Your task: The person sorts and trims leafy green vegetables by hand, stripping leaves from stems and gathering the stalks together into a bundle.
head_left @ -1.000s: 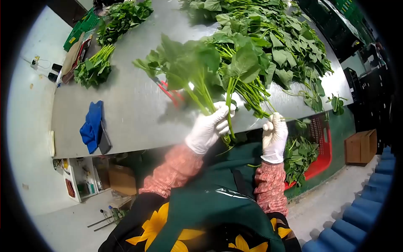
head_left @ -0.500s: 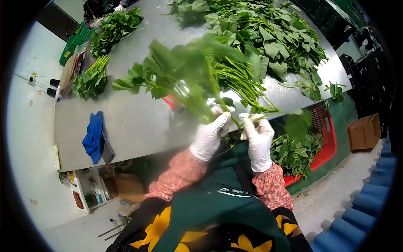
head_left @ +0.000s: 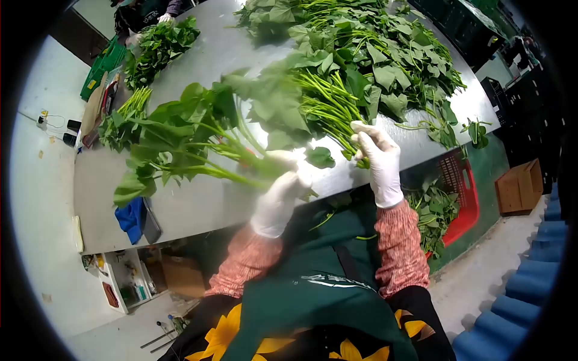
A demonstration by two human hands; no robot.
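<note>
My left hand (head_left: pixel 279 201), in a white glove and slightly blurred, is closed round the stem ends of a bunch of leafy greens (head_left: pixel 186 144). The bunch fans out to the left above the metal table (head_left: pixel 205 210). My right hand (head_left: pixel 380 159), also white-gloved, is at the near end of the big greens pile (head_left: pixel 385 69). Its thumb and fingers pinch the cut ends of the green stems (head_left: pixel 328 105) there. Between my hands a single leaf (head_left: pixel 320 157) lies near the table edge.
Below the table's right edge, a red crate (head_left: pixel 468 204) holds more greens. A blue cloth (head_left: pixel 130 220) lies at the left. Across the table a person's gloved hand (head_left: pixel 166 18) is by another bunch (head_left: pixel 161 51). A cardboard box (head_left: pixel 519 188) stands on the floor.
My hands have moved apart. The left one has swung the bunch left and down, while the right has shifted up to the stem ends of the pile.
</note>
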